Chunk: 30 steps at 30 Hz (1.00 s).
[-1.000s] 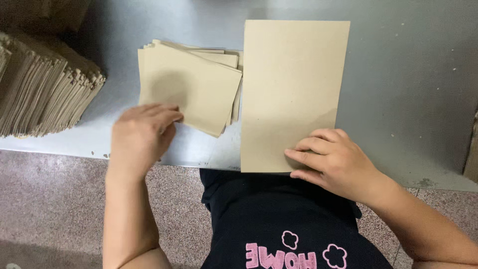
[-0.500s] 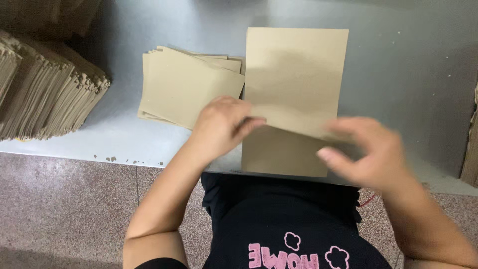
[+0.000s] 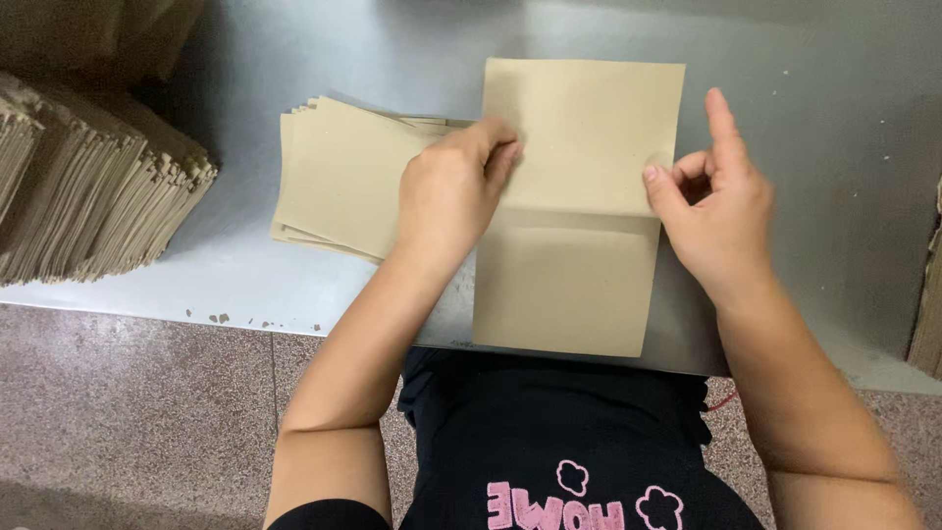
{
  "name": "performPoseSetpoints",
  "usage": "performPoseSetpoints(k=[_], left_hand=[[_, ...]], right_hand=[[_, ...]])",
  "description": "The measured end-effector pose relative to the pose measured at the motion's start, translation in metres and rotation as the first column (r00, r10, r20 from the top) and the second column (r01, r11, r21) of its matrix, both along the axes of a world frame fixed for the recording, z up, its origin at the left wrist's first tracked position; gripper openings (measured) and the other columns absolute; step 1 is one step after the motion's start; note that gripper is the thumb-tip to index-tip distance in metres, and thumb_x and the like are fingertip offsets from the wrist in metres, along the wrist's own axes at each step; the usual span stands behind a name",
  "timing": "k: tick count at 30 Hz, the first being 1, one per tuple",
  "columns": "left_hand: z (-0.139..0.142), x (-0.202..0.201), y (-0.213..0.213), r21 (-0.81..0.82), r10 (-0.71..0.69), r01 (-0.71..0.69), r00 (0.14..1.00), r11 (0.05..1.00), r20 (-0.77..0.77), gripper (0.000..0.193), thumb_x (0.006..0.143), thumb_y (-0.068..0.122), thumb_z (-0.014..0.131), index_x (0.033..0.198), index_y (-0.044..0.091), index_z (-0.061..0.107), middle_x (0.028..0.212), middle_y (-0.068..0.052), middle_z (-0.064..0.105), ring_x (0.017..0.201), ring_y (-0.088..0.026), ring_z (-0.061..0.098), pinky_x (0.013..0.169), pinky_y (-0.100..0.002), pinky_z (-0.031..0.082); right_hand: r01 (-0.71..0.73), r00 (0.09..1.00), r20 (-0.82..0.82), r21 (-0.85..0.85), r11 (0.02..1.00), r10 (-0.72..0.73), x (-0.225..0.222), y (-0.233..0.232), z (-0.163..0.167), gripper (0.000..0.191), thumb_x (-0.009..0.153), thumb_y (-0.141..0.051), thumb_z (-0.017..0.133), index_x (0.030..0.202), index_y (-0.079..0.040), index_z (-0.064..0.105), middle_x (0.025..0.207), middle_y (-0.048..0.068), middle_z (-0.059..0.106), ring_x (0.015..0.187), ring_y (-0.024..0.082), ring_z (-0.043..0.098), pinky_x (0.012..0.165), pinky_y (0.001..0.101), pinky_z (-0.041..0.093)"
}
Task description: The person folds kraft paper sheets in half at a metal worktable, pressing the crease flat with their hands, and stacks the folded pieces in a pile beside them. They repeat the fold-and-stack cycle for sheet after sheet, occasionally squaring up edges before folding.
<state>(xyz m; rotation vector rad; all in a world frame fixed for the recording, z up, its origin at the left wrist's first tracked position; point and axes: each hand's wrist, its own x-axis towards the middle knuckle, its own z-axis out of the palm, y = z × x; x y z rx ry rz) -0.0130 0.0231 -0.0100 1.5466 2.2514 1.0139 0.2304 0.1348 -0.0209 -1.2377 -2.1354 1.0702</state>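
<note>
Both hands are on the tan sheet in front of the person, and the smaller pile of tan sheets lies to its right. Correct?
Not quite. The head view shows the smaller pile to the left of the tan sheet, partly under the left hand. Both hands, the right hand too, do touch that sheet.
</note>
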Motion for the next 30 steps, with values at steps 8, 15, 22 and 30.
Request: performPoseSetpoints(k=[8,15,22,30], left_hand=[[0.022,0.007,-0.018,-0.193,-0.072,0.043,0.986,0.98,-0.147,0.053,0.079,0.044,0.085,0.121,0.017,0.07,0.104,-0.009,0.066,0.095,-0.029,0.067,0.069,-0.042,0.055],[0.023,-0.01,-0.032,-0.16,-0.092,0.045,0.95,0.986,-0.298,0.066,0.077,0.05,0.083,0.13,0.015,0.067,0.129,-0.015,0.06,0.108,-0.035,0.06,0.085,-0.047,0.053],[0.019,-0.015,-0.029,-0.028,-0.386,0.41,0.831,0.912,-0.399,0.041,0.085,0.032,0.078,0.122,0.017,0.067,0.131,-0.007,0.061,0.121,-0.03,0.061,0.097,-0.045,0.053],[0.027,0.006,-0.012,-0.509,-0.768,0.576,0.521,0.639,-0.374,0.034,0.102,0.009,0.061,0.134,-0.002,0.061,0.097,-0.012,0.068,0.087,-0.029,0.069,0.072,-0.041,0.055]], right_hand=[[-0.508,0.861,0.386,0.639,0.577,0.331,-0.023,-0.021,0.027,0.021,0.088,-0.024,0.084,0.104,-0.017,0.073,0.116,0.0,0.069,0.111,0.026,0.059,0.096,0.0439,0.041],[-0.57,0.821,0.414,0.56,0.601,0.393,-0.001,-0.025,0.027,0.029,0.094,-0.033,0.082,0.119,-0.019,0.08,0.116,-0.003,0.068,0.113,0.022,0.057,0.099,0.043,0.041],[-0.541,0.823,0.493,0.531,0.653,0.281,0.044,-0.032,0.04,0.039,0.085,-0.034,0.083,0.118,-0.013,0.078,0.111,0.002,0.067,0.109,0.027,0.059,0.096,0.0463,0.042],[-0.734,0.678,0.31,0.314,0.602,0.666,0.028,-0.077,0.048,0.037,0.078,-0.029,0.083,0.11,-0.012,0.075,0.104,0.001,0.071,0.1,0.023,0.064,0.086,0.0415,0.049]])
